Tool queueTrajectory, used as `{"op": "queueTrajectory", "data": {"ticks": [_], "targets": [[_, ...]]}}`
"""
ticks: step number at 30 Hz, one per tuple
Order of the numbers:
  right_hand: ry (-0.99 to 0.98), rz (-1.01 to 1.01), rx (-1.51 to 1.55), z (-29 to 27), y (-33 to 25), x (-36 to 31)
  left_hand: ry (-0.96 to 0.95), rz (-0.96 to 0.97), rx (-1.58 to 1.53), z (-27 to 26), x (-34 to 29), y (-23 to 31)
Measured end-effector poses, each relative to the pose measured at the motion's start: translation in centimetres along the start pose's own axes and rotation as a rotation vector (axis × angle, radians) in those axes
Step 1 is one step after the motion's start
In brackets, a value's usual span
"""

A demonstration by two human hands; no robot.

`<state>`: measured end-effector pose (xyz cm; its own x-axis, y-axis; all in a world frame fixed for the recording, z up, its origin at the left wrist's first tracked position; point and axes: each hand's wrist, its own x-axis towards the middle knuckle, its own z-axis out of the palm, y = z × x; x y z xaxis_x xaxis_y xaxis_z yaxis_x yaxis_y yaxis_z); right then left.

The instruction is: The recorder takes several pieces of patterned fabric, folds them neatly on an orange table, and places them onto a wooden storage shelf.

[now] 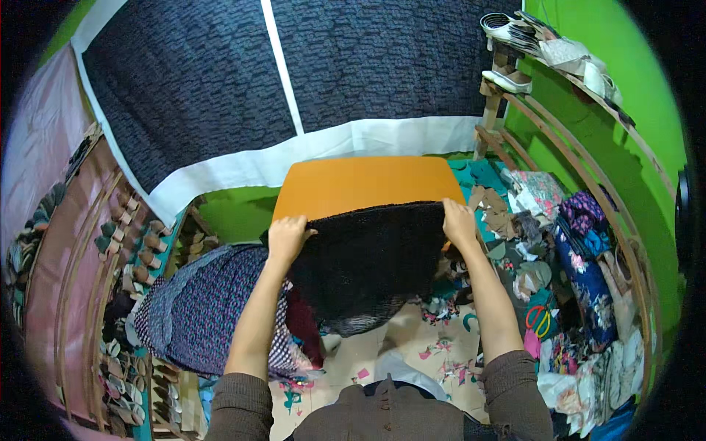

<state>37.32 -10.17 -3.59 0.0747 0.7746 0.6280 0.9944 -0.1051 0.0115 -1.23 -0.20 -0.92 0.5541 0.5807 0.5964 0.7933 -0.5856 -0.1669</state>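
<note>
Nearest camera: brown top (368,419) of the wearer, at 6 o'clock, cut off by the lower edge. Black cloth (368,257) at centre, stretched between both hands, hanging toward 6 o'clock. Its far side is not visible; it covers the near part of the orange counter (368,180) at 12 o'clock. Cannot tell whether cloth touches counter.

Left hand (289,240), 9 o'clock: closed on the cloth's upper left corner, thumb pointing inward. Right hand (459,223), 3 o'clock: pinching the upper right corner; fingertips hard to make out. Forearms enter from 7 and 5 o'clock, elbows out of frame, sleeves pushed up.

Patterned cloth (209,305) bulges at 8 o'clock, partly behind left forearm.

Left rack (84,209), 8–9 o'clock: rows of shoes (149,259), small and partly overlapping. Right rack (487,114), 1–2 o'clock: shoes along its upper rail. Scrap pile (533,275), 3–4 o'clock: mixed cloth, individual pieces hard to separate. Scissors (537,317) at 4 o'clock: red and yellow handles visible, blades not discernible. Scraps also on the floor (353,360), 6 o'clock.
</note>
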Motion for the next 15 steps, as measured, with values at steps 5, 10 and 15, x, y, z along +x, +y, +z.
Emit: {"op": "queueTrajectory", "data": {"ticks": [5, 10, 15], "targets": [[0.049, 0.019, 0.044, 4.3, 2.1, 7.1, 0.1, -0.049, 0.031, 3.9, 7.9, -2.4], [0.014, 0.068, 0.03, 9.2, 2.7, 13.4, 0.103, -0.042, -0.011, 8.2, 13.0, -5.0], [0.071, 0.04, -0.029, 14.9, 2.9, 18.3, 0.017, -0.078, -0.014, 13.3, 17.0, -8.1]]}}
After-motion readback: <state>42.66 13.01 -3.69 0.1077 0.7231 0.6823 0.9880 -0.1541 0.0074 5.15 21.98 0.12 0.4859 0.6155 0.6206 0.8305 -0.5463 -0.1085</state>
